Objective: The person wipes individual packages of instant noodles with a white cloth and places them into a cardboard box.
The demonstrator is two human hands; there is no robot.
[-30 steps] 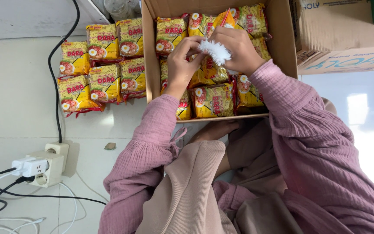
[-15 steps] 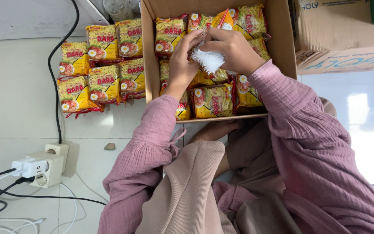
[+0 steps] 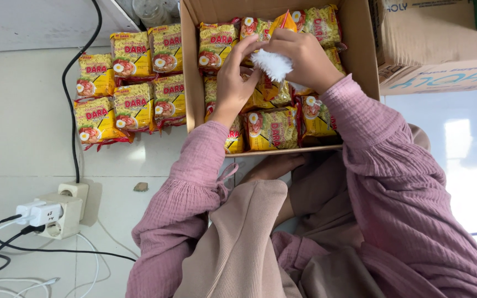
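Observation:
An open cardboard box (image 3: 366,52) holds several yellow noodle packets (image 3: 271,128). Over its middle, my right hand (image 3: 305,55) grips a white cloth (image 3: 271,65) and presses it against a tilted yellow packet (image 3: 284,23). My left hand (image 3: 233,77) holds the same packet from the left, fingers curled on its edge by the cloth. Both arms wear pink sleeves.
Several more yellow packets (image 3: 131,83) lie in rows on the pale floor left of the box. A black cable (image 3: 73,110) runs down to a white power strip with plugs (image 3: 56,212). Other cardboard boxes (image 3: 443,49) stand at the right. My beige-clad knee (image 3: 249,243) sits below the box.
The white cloth has shifted a little in my right hand, down and then left across the packet. Both hands stay over the box's middle.

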